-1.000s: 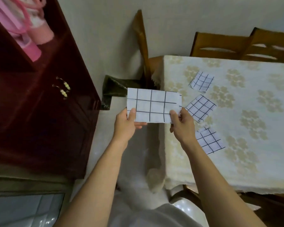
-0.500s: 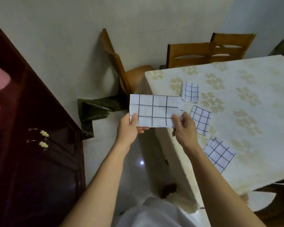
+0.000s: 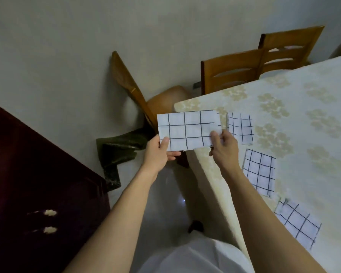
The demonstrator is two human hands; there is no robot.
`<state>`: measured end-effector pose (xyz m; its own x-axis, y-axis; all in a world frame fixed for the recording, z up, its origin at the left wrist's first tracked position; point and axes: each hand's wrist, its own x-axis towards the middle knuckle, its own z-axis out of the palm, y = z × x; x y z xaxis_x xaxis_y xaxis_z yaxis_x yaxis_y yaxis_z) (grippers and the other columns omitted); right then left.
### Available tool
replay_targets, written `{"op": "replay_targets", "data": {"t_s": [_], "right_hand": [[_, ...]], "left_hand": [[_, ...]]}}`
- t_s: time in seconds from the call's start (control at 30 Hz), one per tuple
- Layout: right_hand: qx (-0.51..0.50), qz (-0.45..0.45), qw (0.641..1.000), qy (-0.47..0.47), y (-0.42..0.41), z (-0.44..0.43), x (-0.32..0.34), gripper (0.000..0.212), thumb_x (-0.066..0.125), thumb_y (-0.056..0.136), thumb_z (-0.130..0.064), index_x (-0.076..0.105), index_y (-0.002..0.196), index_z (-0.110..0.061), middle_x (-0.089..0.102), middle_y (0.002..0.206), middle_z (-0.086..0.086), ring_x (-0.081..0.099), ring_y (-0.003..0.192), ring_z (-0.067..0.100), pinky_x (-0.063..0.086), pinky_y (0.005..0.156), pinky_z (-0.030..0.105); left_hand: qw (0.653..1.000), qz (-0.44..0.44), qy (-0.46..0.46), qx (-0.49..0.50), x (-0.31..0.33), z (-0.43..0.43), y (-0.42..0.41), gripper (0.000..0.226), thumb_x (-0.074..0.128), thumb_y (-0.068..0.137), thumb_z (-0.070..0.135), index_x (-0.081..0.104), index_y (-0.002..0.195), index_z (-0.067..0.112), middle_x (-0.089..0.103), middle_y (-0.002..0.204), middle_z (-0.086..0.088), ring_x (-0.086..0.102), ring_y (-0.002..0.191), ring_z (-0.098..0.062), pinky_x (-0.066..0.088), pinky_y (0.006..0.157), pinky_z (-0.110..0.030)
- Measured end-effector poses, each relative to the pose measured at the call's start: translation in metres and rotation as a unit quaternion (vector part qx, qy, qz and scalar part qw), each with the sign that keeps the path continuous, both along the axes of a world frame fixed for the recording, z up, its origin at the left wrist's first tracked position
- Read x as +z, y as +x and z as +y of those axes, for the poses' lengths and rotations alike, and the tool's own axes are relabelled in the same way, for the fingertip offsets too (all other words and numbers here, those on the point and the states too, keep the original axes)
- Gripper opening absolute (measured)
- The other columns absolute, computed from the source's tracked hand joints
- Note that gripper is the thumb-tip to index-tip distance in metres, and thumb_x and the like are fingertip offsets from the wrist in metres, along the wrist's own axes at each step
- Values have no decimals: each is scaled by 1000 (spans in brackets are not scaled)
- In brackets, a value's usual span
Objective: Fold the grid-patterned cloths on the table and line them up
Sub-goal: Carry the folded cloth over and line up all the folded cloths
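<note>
No writing, label, brand or number is showing legibly anywhere. The grid-patterned cloth that the left hand and the right hand are pinching is carrying only dark ruled lines. So are the far folded cloth, the middle folded cloth and the near folded cloth lying to the right of the right hand, all on a tablecloth that is showing a pale flower print, wordless.

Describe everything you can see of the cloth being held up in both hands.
The held cloth is a white rectangle, wider than tall, crossed by thin dark grid lines; it looks like thin fabric, held flat. It is up in the air, roughly level, at the corner of the table. The left hand pinches its lower left corner, thumb on the front; the right hand pinches its lower right corner. Nothing else visibly touches it.
</note>
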<state>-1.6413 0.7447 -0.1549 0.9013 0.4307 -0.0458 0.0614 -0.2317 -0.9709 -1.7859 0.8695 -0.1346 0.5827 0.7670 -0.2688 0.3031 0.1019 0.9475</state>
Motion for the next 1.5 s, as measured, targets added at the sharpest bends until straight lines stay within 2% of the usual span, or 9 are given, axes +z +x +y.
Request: {"op": "replay_targets", "data": {"t_s": [0.27, 0.5, 0.8, 1.0, 1.07, 1.17, 1.23, 1.33, 1.5], "right_hand": [[-28, -12, 1000, -6, 79, 50, 2, 24, 51, 101, -31, 59, 89, -12, 61, 69, 6, 58, 52, 22, 44, 43, 25], [-93, 20, 995, -20, 129, 74, -18, 25, 53, 101, -28, 63, 93, -7, 61, 69, 7, 57, 52, 16, 39, 42, 14], [-143, 60, 983, -101, 185, 130, -63, 18, 60, 98, -25, 66, 101, -8, 70, 86, 7, 67, 66, 20, 52, 51, 27], [-206, 125, 962, -127, 190, 153, -94, 16, 61, 95, -24, 66, 103, -11, 72, 91, 9, 72, 75, 27, 57, 56, 33], [-214, 147, 955, -146, 185, 152, -111, 26, 62, 92, -35, 65, 107, -14, 72, 96, 7, 72, 82, 28, 61, 66, 41], [-214, 176, 940, -197, 178, 142, -140, 49, 62, 88, -48, 59, 123, -15, 69, 107, 7, 70, 93, 28, 59, 81, 50], [-217, 187, 930, -231, 177, 137, -142, 41, 63, 93, -42, 56, 124, -16, 70, 103, 8, 71, 88, 28, 58, 82, 44], [-212, 178, 920, -277, 179, 131, -143, 34, 61, 96, -39, 54, 118, -14, 67, 94, 2, 64, 85, 23, 48, 73, 31], [-219, 167, 909, -311, 179, 131, -150, 32, 63, 94, -42, 59, 110, -14, 63, 91, -3, 56, 86, 17, 42, 72, 29]], "left_hand": [[1000, 15, 7, -18, -4, 50, 83, 30, 38, 110, 25, 51, 137, 24, 68, 122, 2, 77, 83, -16, 59, 70, -28], [995, 14, -84, -57, -41, 94, 149, 29, 41, 109, 22, 54, 135, 24, 69, 125, -2, 77, 89, -17, 58, 66, -25], [981, 45, -134, -130, -90, 173, 232, 28, 43, 109, 22, 55, 134, 24, 70, 121, 0, 76, 82, -11, 55, 61, -21], [975, 92, -57, -193, -111, 214, 271, 30, 47, 107, 16, 57, 135, 21, 67, 120, 2, 71, 95, -21, 47, 50, -11], [963, 137, -28, -231, -128, 221, 277, 30, 51, 106, 16, 57, 135, 20, 66, 120, 2, 72, 94, -22, 48, 50, -13], [941, 205, 36, -267, -149, 230, 280, 38, 61, 100, 18, 53, 136, 18, 61, 127, 1, 64, 107, -19, 58, 83, -28], [926, 248, 130, -254, -158, 235, 278, 43, 64, 97, 24, 50, 138, 21, 54, 131, -1, 54, 118, -21, 50, 102, -42], [916, 265, 180, -242, -162, 238, 278, 42, 65, 95, 31, 49, 134, 28, 52, 134, -2, 51, 126, -26, 50, 100, -52], [903, 252, 198, -287, -157, 232, 291, 31, 67, 97, 26, 55, 125, 23, 53, 127, 2, 48, 110, -15, 45, 92, -34]]}}
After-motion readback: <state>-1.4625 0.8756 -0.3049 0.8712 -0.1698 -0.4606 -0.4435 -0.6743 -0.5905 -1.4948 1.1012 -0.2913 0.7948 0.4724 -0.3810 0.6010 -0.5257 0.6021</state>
